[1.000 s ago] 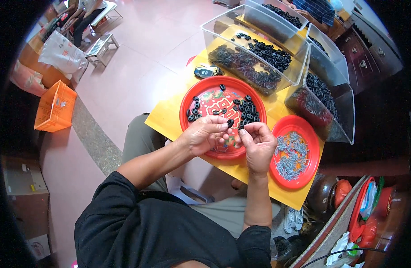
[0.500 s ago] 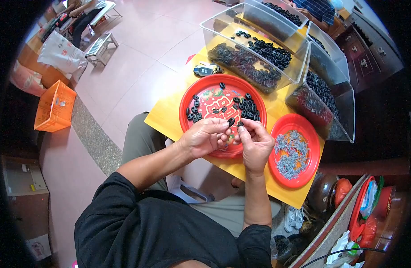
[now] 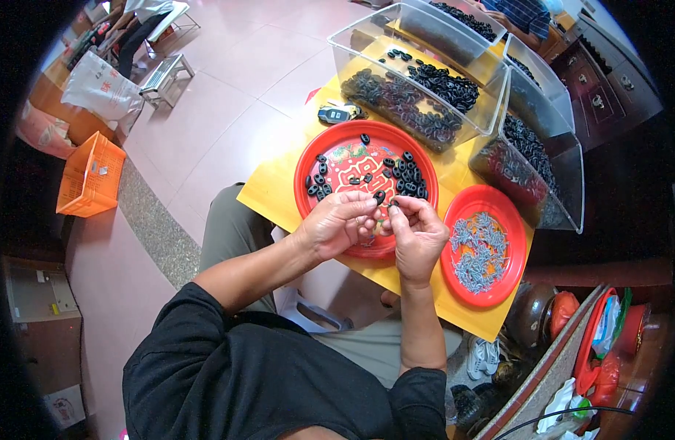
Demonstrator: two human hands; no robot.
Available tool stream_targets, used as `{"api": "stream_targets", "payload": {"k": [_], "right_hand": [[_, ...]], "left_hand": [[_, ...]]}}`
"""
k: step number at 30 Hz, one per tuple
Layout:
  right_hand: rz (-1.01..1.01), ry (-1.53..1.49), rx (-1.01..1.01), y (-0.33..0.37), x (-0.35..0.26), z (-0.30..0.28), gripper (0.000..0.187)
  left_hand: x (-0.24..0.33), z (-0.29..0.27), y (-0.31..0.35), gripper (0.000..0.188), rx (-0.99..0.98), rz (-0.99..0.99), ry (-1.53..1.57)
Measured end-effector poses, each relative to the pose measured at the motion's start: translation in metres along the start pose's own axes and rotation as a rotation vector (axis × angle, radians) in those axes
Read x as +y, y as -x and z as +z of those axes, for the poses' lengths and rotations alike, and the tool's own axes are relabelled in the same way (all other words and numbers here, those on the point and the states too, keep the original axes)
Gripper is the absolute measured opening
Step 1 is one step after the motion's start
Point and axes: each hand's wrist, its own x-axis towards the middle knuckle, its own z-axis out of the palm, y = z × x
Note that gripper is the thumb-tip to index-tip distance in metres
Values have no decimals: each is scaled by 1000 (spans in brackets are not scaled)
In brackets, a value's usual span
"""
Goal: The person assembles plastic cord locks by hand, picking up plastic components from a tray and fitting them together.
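Observation:
Between the thumb and fingers of my left hand (image 3: 337, 224) is a small black oval piece with holes (image 3: 379, 197). My right hand (image 3: 418, 238) is closed in a pinch close beside it; a bit of something dark (image 3: 393, 204) shows at its fingertips, too small to name. Both hands are over the near edge of a round red tray (image 3: 302, 158). Loose black oval pieces lie on this tray, some at its left and a heap (image 3: 409, 174) at its right. To the right, a smaller red plate (image 3: 515, 227) holds many thin grey screw-like pins (image 3: 478, 253).
Clear plastic bins (image 3: 414, 92) of black pieces stand beyond the tray on a yellow board (image 3: 271, 192). A key fob (image 3: 336, 114) lies beside the tray. At left are an orange crate (image 3: 95, 176) and a step stool (image 3: 165, 79). Other people sit at the far side.
My right hand has shifted very slightly left, nearer the black oval piece. My left hand stays almost in place. The trays and bins look the same.

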Motion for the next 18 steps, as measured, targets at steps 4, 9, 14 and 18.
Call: {"api": "stream_targets", "payload": {"k": [4, 9, 14, 18], "right_hand": [[10, -4, 1, 0, 0, 0, 13], [-4, -14, 12, 0, -1, 0, 12], [-2, -7, -13, 1, -5, 0, 11], [-3, -20, -9, 1, -5, 0, 12]], "left_hand": [[1, 1, 0, 8, 1, -5, -13], [2, 0, 2, 12, -22, -125, 127], [1, -1, 1, 12, -73, -180, 212], [0, -1, 0, 12, -44, -159, 195]]}}
